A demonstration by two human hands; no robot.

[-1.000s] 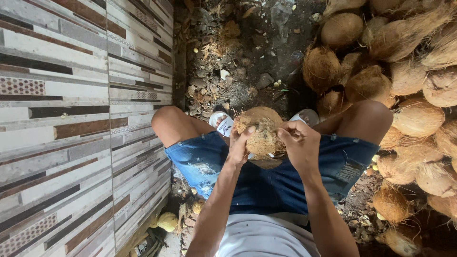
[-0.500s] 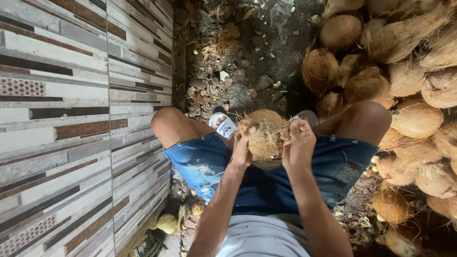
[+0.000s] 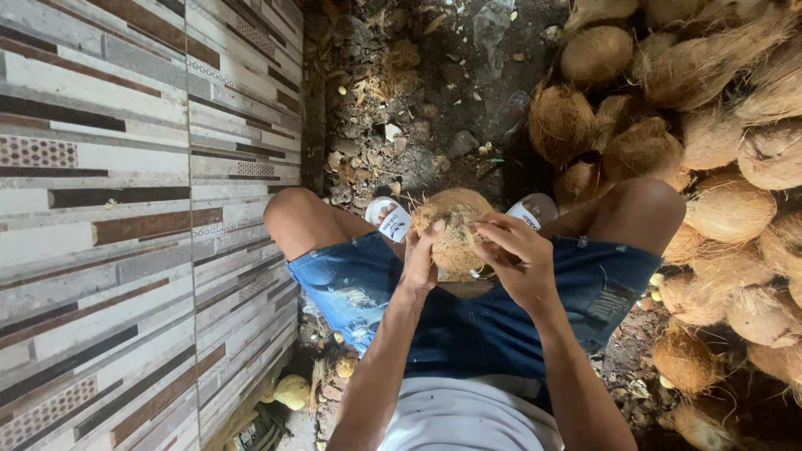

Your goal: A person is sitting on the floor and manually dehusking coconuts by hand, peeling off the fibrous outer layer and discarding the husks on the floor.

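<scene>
The left hand (image 3: pixel 420 260) cups and the right hand (image 3: pixel 520 259) pinches fibres on a husked coconut (image 3: pixel 455 230) held between the knees (likely heavy, hard, rough-gripping), best taken around its sides, beside the coconut pile (image 3: pixel 718 150).

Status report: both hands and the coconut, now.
Left hand gripping the husked coconut from its left side. Right hand on its right, fingers on the fibre. Coconut held between the knees; coconut pile close on the right.
</scene>
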